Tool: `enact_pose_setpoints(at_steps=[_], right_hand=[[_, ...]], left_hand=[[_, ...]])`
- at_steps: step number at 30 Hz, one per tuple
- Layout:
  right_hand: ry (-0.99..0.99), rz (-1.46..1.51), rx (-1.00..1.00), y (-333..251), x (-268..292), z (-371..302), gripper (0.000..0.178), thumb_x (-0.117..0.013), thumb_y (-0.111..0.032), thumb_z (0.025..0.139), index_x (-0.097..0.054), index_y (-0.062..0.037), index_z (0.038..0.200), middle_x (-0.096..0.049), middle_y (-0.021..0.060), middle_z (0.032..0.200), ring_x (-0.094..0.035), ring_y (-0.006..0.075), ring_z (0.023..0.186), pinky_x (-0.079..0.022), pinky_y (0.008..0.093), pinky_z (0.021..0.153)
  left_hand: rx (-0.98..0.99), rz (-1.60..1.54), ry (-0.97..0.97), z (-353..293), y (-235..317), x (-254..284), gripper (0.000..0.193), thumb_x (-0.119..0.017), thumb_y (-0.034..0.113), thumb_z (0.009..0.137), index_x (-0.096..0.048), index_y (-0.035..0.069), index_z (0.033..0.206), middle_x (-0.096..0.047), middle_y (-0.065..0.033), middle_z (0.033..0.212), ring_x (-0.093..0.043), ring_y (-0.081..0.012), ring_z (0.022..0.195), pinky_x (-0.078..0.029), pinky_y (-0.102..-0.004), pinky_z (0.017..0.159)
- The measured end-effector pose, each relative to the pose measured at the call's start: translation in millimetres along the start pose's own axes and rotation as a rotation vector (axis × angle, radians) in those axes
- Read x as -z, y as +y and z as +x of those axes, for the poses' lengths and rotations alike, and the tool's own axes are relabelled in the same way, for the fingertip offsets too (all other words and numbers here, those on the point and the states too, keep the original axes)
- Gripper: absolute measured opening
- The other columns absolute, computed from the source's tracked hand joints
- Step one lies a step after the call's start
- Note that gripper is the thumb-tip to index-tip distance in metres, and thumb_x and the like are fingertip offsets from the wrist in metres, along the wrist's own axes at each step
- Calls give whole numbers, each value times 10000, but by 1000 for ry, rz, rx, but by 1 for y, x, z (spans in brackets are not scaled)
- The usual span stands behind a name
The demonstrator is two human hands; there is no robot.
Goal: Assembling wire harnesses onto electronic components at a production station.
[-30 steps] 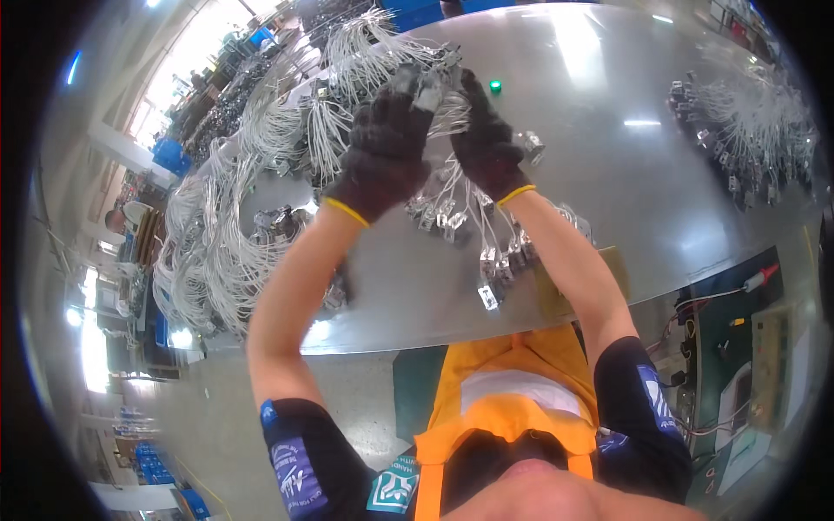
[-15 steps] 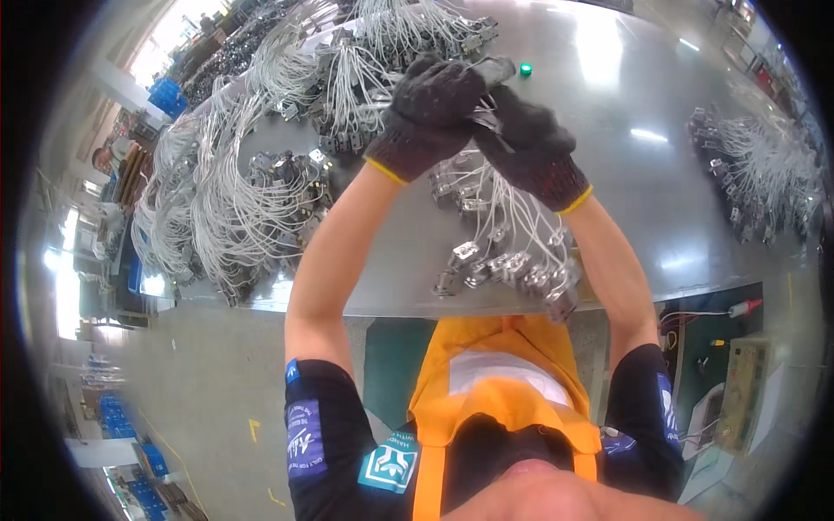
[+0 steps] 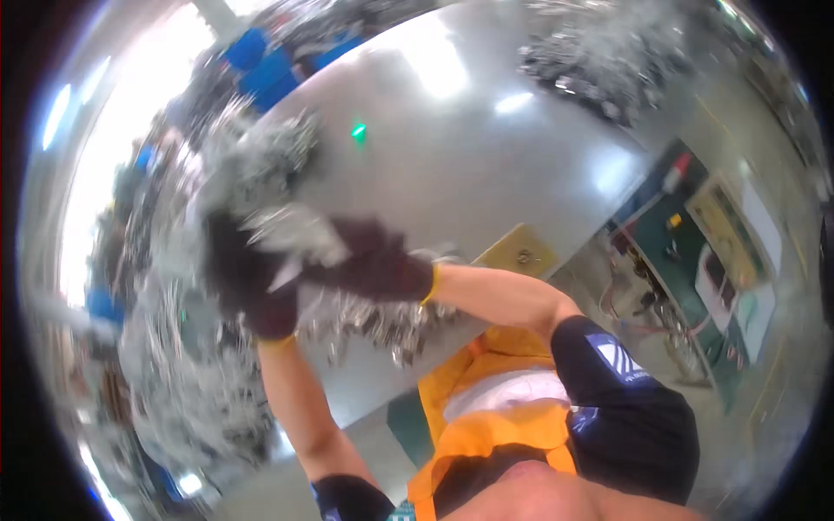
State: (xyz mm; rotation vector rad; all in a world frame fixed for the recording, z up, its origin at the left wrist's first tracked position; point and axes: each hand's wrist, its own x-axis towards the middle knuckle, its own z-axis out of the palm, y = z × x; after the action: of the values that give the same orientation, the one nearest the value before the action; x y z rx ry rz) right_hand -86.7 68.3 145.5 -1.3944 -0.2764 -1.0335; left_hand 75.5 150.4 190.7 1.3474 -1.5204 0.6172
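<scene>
Leftward swung left hand (image 3: 246,271) and right hand (image 3: 369,262), pale bundle (image 3: 302,233) between them, finger closure too blurred to tell; connectors (image 3: 400,328) lay beside

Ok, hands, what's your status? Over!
Left hand and right hand at pale bundle, grip too blurred to tell. Shiny parts below right hand in picture. Wire pile beside left hand.

Pale silvery bundle (image 3: 300,233) is held up between left hand (image 3: 248,269) and right hand (image 3: 369,260); motion-blurred, fine detail lost. Cluster of shiny metal pieces (image 3: 382,326) is seen loosely strewn just below the right hand, also blurred; any link between the two can't be told.
</scene>
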Motion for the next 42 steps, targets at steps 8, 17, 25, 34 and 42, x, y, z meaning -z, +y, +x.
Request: enact_pose_setpoints(at_steps=[8,17,25,34,42], right_hand=[[376,-865,138,-75,83,-25,290,-711,-230,882,-616,-63,1099,-666,97,958,-665,199,843,-538,326,753],[668,-1584,-646,-202,429,-33,390,-601,-391,945,-634,-142,1243,-644,203,1172,-632,303,1034,-498,375,904],[418,-1451,-435,-49,375,-150,397,-647,-218,880,-626,-50,1240,-639,187,1219,-618,333,1100,-474,373,966],[18,-1764,-519,4,296,-157,408,-527,-326,970,-601,-52,1263,-570,187,1329,-475,357,1291,-316,456,1114],[6,-1807,-516,3,286,-148,372,-512,-280,982,-602,-50,1260,-579,173,1324,-505,347,1269,-335,453,1102]], left_hand=[[333,-532,-132,60,75,-94,743,-652,5,806,-337,-9,1479,-494,-166,1392,-566,-183,1074,-468,-294,938],[272,78,-469,-37,50,-168,877,-750,217,838,-223,11,1508,-382,-184,1491,-447,-326,1321,-411,-403,1058],[733,-284,-315,-187,-22,-117,576,-648,4,898,-422,46,1427,-535,-119,1378,-536,-210,1243,-469,-318,1001],[388,520,2,-111,-86,-42,945,-716,411,814,-257,-154,1417,-345,-341,1438,-277,-474,1390,-207,-514,1170],[672,858,73,5,-221,-24,1172,-670,712,723,-276,-129,1438,-353,-311,1473,-264,-393,1430,-190,-479,1179]])
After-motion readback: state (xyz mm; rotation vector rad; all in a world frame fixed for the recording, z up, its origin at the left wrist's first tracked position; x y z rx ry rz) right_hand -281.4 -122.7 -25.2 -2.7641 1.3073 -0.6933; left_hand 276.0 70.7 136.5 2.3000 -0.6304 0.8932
